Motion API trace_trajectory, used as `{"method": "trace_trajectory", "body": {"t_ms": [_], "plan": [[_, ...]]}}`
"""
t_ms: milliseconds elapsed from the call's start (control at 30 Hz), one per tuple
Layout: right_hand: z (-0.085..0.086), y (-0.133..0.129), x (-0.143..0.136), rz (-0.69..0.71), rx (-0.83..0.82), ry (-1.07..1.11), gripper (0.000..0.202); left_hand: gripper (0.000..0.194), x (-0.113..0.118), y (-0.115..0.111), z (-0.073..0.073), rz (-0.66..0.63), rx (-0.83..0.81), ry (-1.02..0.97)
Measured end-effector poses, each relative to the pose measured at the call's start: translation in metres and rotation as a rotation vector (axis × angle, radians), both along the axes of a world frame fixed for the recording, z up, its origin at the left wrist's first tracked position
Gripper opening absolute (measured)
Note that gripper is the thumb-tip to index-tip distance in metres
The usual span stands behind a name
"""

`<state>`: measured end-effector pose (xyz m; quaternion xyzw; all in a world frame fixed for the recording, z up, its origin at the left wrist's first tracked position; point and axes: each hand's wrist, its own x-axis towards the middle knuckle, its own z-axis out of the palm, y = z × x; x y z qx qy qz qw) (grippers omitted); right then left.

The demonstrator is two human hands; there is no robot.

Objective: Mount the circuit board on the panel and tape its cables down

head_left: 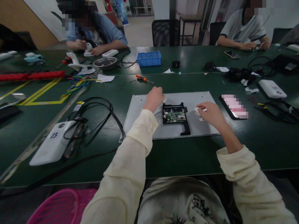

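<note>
While the left hand curls over the pale panel, its fingers' grip hidden, the right hand angles inward, fingers pinching a white scrap beside the circuit board on that panel.

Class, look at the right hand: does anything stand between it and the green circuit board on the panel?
Yes: the right side of the black frame lies between the right hand and the circuit board. Otherwise, only the hand's white scrap and the panel show between them.
</note>
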<state>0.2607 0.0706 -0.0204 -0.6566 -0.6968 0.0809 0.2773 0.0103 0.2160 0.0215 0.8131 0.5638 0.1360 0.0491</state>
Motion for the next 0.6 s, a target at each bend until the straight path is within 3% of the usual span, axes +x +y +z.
{"method": "trace_trajectory", "body": {"t_ms": [67, 167, 267, 400, 433, 500, 600], "plan": [[0.000, 0.001, 0.001, -0.004, 0.021, 0.012, 0.021, 0.024, -0.001, -0.009, 0.017, 0.008, 0.026, 0.043], [0.002, -0.001, -0.005, 0.030, 0.069, 0.065, 0.020, 0.023, 0.002, -0.033, 0.042, -0.079, 0.108, 0.037], [0.011, -0.006, -0.024, 0.127, 0.123, 0.147, 0.019, 0.027, 0.016, -0.081, 0.055, -0.352, 0.312, 0.006], [0.028, -0.014, -0.064, 0.284, 0.107, 0.174, 0.019, 0.027, 0.044, -0.164, 0.043, -1.075, 0.562, 0.129], [0.032, -0.014, -0.073, 0.328, 0.095, 0.171, 0.020, 0.028, 0.050, -0.180, 0.037, -1.198, 0.610, 0.153], [0.038, -0.012, -0.088, 0.410, 0.070, 0.172, 0.022, 0.030, 0.055, -0.198, 0.026, -1.313, 0.678, 0.161], [0.041, -0.005, -0.096, 0.493, 0.040, 0.159, 0.022, 0.031, 0.046, -0.193, 0.021, -1.260, 0.682, 0.190]]}}
